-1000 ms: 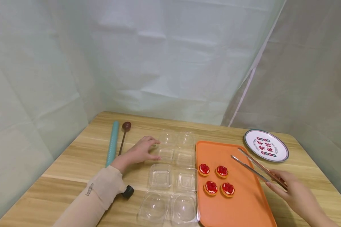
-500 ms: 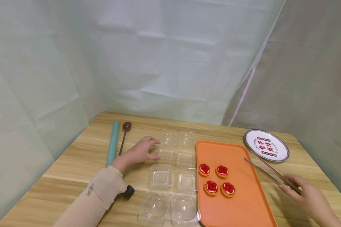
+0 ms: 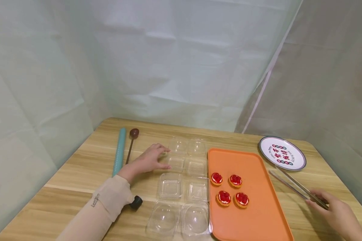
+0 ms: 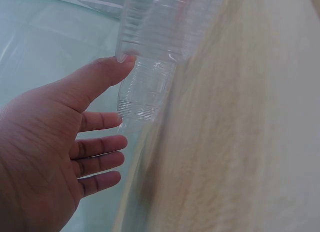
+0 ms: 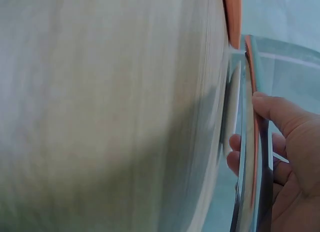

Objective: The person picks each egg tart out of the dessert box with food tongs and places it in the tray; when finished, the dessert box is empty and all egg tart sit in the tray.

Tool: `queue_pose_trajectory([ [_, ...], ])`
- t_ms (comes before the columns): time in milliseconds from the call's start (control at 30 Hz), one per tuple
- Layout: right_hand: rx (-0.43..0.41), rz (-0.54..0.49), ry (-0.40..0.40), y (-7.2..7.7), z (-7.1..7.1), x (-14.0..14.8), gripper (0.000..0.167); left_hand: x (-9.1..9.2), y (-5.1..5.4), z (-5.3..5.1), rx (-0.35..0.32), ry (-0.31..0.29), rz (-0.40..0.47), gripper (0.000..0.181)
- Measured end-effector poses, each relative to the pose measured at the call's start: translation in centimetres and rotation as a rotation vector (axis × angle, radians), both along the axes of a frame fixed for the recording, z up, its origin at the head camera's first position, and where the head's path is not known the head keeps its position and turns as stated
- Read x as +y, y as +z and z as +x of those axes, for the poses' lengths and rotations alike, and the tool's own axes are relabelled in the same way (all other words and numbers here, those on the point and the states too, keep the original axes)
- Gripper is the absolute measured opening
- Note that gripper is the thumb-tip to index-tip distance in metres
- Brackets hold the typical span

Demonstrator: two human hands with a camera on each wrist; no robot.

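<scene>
My right hand (image 3: 335,211) grips a pair of metal tongs (image 3: 301,187) beside the tray's right edge; their tips point toward the plate and hold nothing. In the right wrist view, thumb and fingers press the tongs (image 5: 257,142) from either side. My left hand (image 3: 147,159) rests with fingers spread at the left side of the clear plastic boxes (image 3: 170,186). In the left wrist view, the thumb of the left hand (image 4: 55,122) touches or nearly touches a clear box (image 4: 150,31). Several red-topped tarts (image 3: 223,198) sit on the orange tray (image 3: 256,227).
A white plate (image 3: 295,157) with red characters lies at the back right. On the left are a teal rod (image 3: 119,150) and a dark-brown ball-ended stick (image 3: 134,134). A black round end (image 3: 136,203) shows by the left sleeve. Fabric walls enclose the wooden table (image 3: 69,190).
My right hand has moved right and slightly toward me with the tongs, whose tips have left the area over the tray. The left hand and the tarts stay put.
</scene>
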State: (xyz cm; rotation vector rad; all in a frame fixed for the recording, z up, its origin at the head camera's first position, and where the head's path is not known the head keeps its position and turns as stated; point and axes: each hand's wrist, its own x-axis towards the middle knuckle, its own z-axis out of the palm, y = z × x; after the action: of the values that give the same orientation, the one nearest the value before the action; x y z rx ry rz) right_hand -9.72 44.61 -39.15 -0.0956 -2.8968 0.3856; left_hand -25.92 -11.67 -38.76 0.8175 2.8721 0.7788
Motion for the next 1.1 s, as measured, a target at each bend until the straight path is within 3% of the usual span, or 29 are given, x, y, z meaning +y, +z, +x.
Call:
queue_pose_trajectory([
  [433,-0.151,0.013,0.000,-0.7,-0.3,1.5,0.059,-0.1,0.0,-0.1,-0.007,-0.002,0.005,0.073],
  [833,-0.117,0.077,0.041,-0.8,-0.2,1.6,0.050,0.0,0.0,0.0,-0.007,-0.002,0.009,0.073],
  [1100,-0.144,0.073,0.038,-0.9,-0.5,1.8,0.058,0.0,0.3,0.1,0.000,-0.004,-0.007,0.074],
])
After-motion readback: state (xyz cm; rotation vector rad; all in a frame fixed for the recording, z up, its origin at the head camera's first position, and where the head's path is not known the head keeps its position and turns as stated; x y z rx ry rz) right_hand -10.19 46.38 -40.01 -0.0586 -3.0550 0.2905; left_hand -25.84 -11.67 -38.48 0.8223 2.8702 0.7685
